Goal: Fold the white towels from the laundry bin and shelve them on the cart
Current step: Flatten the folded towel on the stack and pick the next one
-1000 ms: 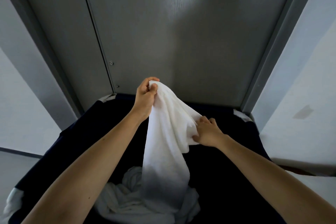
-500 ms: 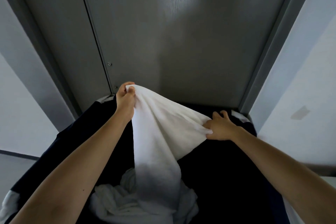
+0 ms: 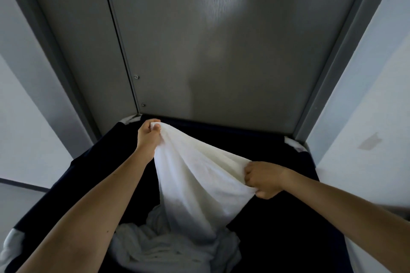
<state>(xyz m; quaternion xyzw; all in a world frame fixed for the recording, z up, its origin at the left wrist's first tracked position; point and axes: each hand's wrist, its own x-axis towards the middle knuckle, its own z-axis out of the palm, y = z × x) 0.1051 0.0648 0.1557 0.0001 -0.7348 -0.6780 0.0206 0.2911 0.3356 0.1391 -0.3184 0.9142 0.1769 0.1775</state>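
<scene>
Your left hand (image 3: pixel 148 139) pinches a corner of the towel (image 3: pixel 199 173); your right hand (image 3: pixel 264 179) bunches its edge. It hangs between them over the laundry bin (image 3: pixel 93 173) — soft, light, limp. Judged best gripped at corners.

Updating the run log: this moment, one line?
left hand: grips towel end | right hand: grips edge | towel: stretched between hands, lower end in laundry bin | fold: not yet
</scene>
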